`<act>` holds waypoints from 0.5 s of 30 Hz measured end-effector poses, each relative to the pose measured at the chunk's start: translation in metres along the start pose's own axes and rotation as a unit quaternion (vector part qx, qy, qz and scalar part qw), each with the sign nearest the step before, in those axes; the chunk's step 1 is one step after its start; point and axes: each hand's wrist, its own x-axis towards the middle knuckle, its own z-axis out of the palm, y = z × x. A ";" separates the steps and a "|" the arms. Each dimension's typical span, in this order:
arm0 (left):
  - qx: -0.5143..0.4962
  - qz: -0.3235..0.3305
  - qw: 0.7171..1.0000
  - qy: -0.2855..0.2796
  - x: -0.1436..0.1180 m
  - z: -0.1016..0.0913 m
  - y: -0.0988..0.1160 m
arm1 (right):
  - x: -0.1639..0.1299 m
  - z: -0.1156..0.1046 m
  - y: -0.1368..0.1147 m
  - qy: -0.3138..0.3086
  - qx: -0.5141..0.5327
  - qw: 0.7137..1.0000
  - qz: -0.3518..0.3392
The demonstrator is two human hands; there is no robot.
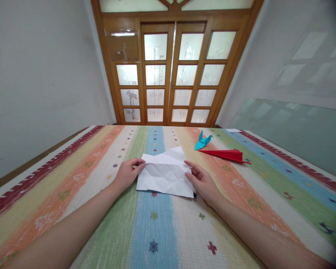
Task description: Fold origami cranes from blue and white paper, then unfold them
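A creased white sheet of paper (165, 175) lies on the striped tablecloth (100, 209), its far edge folded over and lifted a little. My left hand (126, 174) pinches the sheet's left edge near the fold. At the right edge, my right hand (202, 181) holds the paper with its fingers on the fold.
A blue folded paper bird (202, 142) and a red folded paper shape (226, 154) lie beyond my right hand. Wooden doors with frosted glass panes (173, 74) stand behind the table. White walls close in on both sides.
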 end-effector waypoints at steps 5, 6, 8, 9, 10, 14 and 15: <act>-0.032 -0.003 0.999 -0.023 -0.001 0.004 -0.003 | 0.001 0.000 0.000 0.046 0.013 0.999 0.023; -0.040 -0.007 0.999 -0.027 -0.001 0.005 -0.004 | 0.001 0.000 -0.001 0.052 0.016 0.998 0.029; -0.056 -0.015 0.998 -0.033 0.000 0.006 -0.006 | 0.001 0.000 -0.003 0.056 0.025 0.998 0.032; -0.063 -0.018 0.997 -0.036 0.001 0.006 -0.007 | 0.001 0.001 -0.005 0.055 0.030 0.998 0.030; -0.069 -0.021 0.997 -0.039 0.002 0.006 -0.008 | 0.001 0.001 -0.006 0.055 0.036 0.997 0.028; -0.071 -0.024 0.996 -0.038 0.004 0.005 -0.008 | 0.002 0.001 -0.007 0.062 0.034 0.997 0.025; -0.063 -0.021 0.997 -0.033 0.004 0.004 -0.007 | 0.001 0.001 -0.008 0.065 0.025 0.997 0.025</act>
